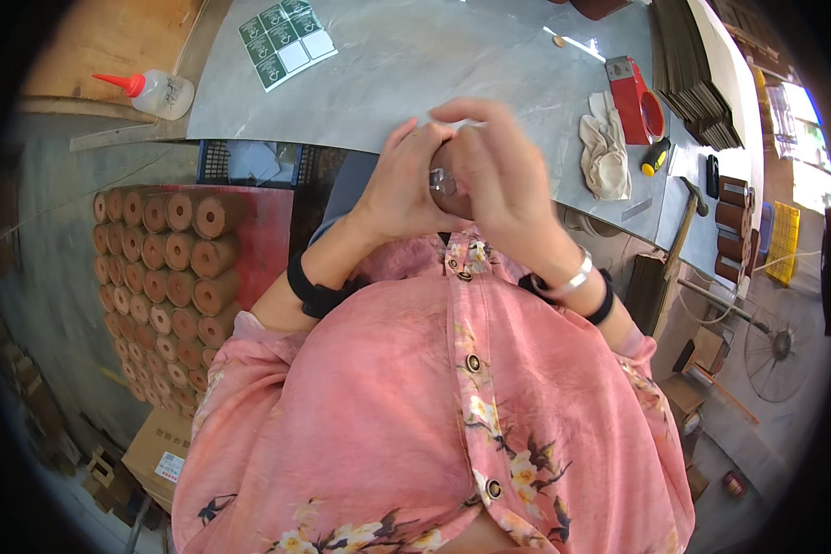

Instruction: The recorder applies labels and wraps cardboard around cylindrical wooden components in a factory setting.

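Brown piece, grasped in both hands, mostly covered by fingers, full shape unclear

A person in a pink floral shirt grips a brown rounded piece in the left hand, the right hand, slightly blurred, curled over its other side, at the edge of a grey table. A green label sheet, crumpled cloth and red tape dispenser lie on top; bored brown cylinders stand stacked at left.
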The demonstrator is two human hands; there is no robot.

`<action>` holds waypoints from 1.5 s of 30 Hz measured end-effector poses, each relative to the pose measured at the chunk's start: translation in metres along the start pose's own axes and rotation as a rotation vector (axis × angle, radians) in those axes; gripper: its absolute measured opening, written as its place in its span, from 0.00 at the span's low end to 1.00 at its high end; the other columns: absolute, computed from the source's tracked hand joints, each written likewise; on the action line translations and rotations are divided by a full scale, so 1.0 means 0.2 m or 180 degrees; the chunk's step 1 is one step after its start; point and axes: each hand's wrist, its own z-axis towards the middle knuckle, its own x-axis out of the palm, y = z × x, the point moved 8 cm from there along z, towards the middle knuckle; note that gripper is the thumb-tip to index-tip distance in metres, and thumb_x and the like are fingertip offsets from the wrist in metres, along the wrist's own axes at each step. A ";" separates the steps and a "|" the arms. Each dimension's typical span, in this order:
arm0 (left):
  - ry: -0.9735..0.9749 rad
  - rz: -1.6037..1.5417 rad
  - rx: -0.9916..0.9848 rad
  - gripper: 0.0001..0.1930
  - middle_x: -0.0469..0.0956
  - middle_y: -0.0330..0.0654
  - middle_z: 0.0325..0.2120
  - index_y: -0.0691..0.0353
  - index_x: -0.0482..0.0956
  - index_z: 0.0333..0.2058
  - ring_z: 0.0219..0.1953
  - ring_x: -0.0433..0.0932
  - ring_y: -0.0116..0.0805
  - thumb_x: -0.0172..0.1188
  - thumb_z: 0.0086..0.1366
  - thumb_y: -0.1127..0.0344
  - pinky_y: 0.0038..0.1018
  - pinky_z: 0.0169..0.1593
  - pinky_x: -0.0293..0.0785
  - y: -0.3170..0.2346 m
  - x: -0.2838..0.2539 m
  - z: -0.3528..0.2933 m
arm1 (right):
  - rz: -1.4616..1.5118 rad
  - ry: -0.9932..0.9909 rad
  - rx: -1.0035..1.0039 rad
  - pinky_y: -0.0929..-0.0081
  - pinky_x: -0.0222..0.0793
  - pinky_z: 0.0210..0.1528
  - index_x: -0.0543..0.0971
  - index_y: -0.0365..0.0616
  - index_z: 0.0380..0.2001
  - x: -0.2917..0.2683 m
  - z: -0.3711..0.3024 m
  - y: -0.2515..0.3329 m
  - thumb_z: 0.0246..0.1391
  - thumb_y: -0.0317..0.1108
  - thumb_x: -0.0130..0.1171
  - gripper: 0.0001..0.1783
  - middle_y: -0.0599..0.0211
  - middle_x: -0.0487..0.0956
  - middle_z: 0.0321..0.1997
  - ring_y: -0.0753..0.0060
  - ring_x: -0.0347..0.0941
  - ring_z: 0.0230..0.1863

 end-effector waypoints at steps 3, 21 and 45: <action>-0.0008 -0.0091 0.0028 0.50 0.78 0.43 0.47 0.58 0.68 0.56 0.52 0.77 0.46 0.83 0.34 0.52 0.52 0.68 0.55 -0.01 -0.01 -0.01 | -0.0060 -0.0167 -0.0397 0.79 0.53 0.21 0.71 0.32 0.53 -0.06 -0.04 0.03 0.74 0.32 0.39 0.16 0.77 0.61 0.17 0.83 0.56 0.17; -0.1047 0.1405 0.0999 0.45 0.66 0.50 0.59 0.57 0.70 0.59 0.59 0.69 0.54 0.80 0.45 0.48 0.49 0.59 0.65 -0.28 -0.22 0.02 | -0.2446 -0.3283 0.0212 0.80 0.69 0.37 0.78 0.32 0.49 -1.49 -0.93 -0.45 0.70 0.28 0.49 0.12 0.67 0.77 0.34 0.82 0.70 0.32; -0.0529 0.1831 0.0904 0.26 0.69 0.48 0.53 0.62 0.80 0.46 0.51 0.71 0.50 0.78 0.49 0.64 0.41 0.52 0.73 -0.44 -0.15 0.07 | -0.1704 -0.3738 -0.0183 0.88 0.59 0.28 0.81 0.32 0.48 -1.45 -0.88 -0.14 0.68 0.27 0.54 0.11 0.76 0.73 0.26 0.90 0.63 0.24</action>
